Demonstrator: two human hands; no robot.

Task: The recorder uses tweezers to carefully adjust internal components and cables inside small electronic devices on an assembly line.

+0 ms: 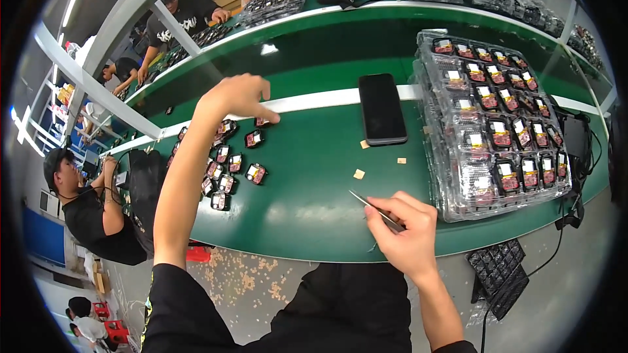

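My left hand (237, 96) reaches over the left side of the green bench, fingers apart. Its lowest fingertip is at a small black unit with a red and yellow label (261, 122); whether it touches cannot be made out. Several similar labelled units (227, 184) lie loosely grouped beside and below my left forearm. My right hand (407, 232) is closed on metal tweezers (373, 206), tips pointing up and left over the bench. Small tan squares (359, 174) lie just beyond the tweezers' tips, near a black phone (383, 110).
A stack of clear plastic trays (458, 186) filled with labelled units stands at the right. A white strip (320, 100) runs along the bench. Black cables and a dark box (577, 136) sit beyond the trays. Co-workers sit at the left and across. Black trays (500, 278) lie on the floor.
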